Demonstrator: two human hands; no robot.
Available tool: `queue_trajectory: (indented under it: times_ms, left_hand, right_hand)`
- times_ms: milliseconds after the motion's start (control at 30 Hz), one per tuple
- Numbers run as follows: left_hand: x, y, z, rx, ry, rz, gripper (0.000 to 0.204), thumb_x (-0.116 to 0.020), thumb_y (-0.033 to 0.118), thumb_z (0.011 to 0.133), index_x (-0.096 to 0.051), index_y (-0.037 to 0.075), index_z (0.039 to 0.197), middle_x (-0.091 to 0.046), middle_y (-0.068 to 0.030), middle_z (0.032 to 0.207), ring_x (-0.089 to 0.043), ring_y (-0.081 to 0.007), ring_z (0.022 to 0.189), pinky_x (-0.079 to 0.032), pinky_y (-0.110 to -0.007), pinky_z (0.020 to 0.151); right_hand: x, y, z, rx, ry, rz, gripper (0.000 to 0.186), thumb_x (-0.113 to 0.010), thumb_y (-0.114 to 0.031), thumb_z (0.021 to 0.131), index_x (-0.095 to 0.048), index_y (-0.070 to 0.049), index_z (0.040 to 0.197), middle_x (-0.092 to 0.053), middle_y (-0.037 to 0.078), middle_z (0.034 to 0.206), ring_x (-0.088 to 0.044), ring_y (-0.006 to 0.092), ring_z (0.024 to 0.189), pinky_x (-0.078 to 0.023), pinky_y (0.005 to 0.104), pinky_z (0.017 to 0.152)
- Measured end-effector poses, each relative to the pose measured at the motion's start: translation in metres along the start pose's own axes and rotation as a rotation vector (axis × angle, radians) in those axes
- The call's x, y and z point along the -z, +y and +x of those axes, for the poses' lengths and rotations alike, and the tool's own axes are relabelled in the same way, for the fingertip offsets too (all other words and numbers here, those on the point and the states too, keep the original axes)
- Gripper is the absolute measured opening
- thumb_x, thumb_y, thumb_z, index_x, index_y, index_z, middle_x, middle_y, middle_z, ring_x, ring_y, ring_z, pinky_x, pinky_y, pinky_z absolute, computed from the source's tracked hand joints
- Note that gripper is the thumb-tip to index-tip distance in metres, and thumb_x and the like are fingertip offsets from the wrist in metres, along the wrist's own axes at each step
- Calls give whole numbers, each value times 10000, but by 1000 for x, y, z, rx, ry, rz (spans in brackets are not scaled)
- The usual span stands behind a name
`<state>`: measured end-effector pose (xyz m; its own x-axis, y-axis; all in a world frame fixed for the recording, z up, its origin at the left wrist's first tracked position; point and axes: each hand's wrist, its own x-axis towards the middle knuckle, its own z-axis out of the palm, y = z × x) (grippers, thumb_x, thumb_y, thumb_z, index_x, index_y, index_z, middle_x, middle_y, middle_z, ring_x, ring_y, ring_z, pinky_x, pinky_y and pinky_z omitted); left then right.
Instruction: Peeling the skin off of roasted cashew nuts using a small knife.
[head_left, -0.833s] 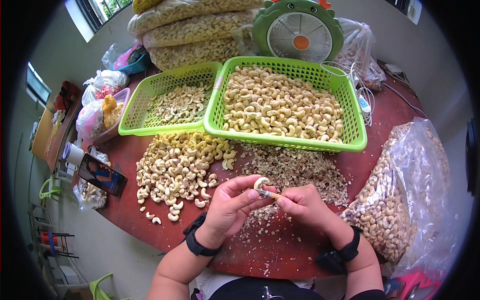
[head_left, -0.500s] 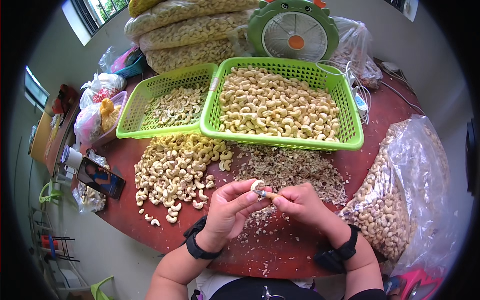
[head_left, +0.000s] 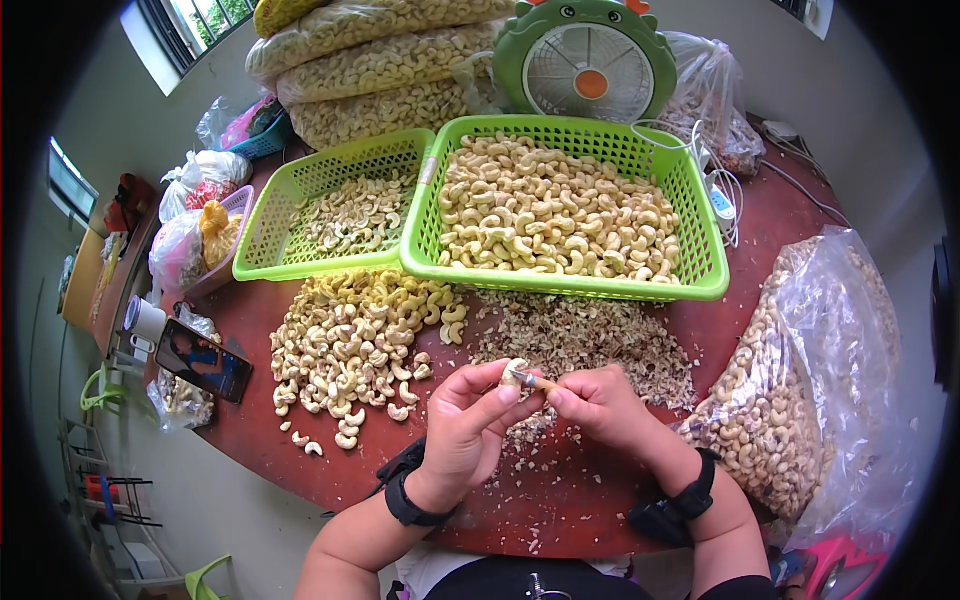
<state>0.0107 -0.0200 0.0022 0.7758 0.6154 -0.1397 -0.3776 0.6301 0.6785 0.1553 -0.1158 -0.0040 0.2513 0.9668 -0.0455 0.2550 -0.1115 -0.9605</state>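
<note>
My left hand (head_left: 470, 425) pinches a pale cashew (head_left: 514, 371) between thumb and fingers. My right hand (head_left: 598, 405) grips a small knife (head_left: 538, 383) with a wooden handle, its metal tip against the nut. Beneath and just beyond both hands lies a spread of skin flakes (head_left: 580, 340) on the red tabletop (head_left: 290, 450). A heap of cashews (head_left: 350, 350) is at the left. Behind it are two green baskets: a large one (head_left: 715, 260) full of cashews and a smaller one (head_left: 275, 210) holding broken pieces.
A bag of cashews (head_left: 760, 420) fills the right side. A phone (head_left: 205, 360) and mug (head_left: 145, 320) stand at the left, near bagged items (head_left: 175, 250). Stacked sacks (head_left: 380, 70), a green fan (head_left: 585, 60) and white cables (head_left: 725, 180) are at the back.
The cashew has turned slightly in my left fingers, and the knife tip has shifted on it. My left hand has moved a little to the right.
</note>
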Motion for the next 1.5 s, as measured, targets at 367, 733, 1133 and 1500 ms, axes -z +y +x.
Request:
queue_trajectory:
  times_ms: [367, 733, 1133, 1500]
  left_hand:
    - [1, 2, 1, 25, 0, -35, 157, -521, -35, 770, -528, 7, 922, -567, -155, 960, -550, -265, 945, -497, -401, 800]
    - [0, 4, 5, 46, 26, -21, 194, -534, -27, 767, -510, 19, 954, -565, -128, 955, -548, -256, 949, -500, -386, 795]
    - [1, 3, 2, -27, 6, 48, 157, -528, -44, 764, -520, 16, 909, -561, -139, 950, -552, -265, 940, -519, -376, 765]
    - [2, 5, 6, 25, 36, -23, 162, -536, -51, 764, -515, 11, 912, -556, -156, 954, -553, -261, 935, -524, -365, 754]
  right_hand:
    - [1, 2, -1, 5, -18, 1, 359, -525, -313, 805, -546, -18, 602, -483, 52, 481, -434, 96, 442, -361, 260, 428]
    - [2, 2, 1, 25, -8, -24, 360, -520, -320, 809, -558, -14, 622, -490, 62, 492, -442, 104, 452, -360, 264, 435]
    - [0, 4, 2, 28, -24, -71, 335, -506, -289, 806, -551, -16, 616, -504, 41, 494, -460, 92, 441, -361, 253, 425]
    - [-2, 4, 2, 0, -28, -10, 363, -503, -323, 812, -538, -23, 611, -474, 24, 482, -428, 78, 443, -345, 249, 423]
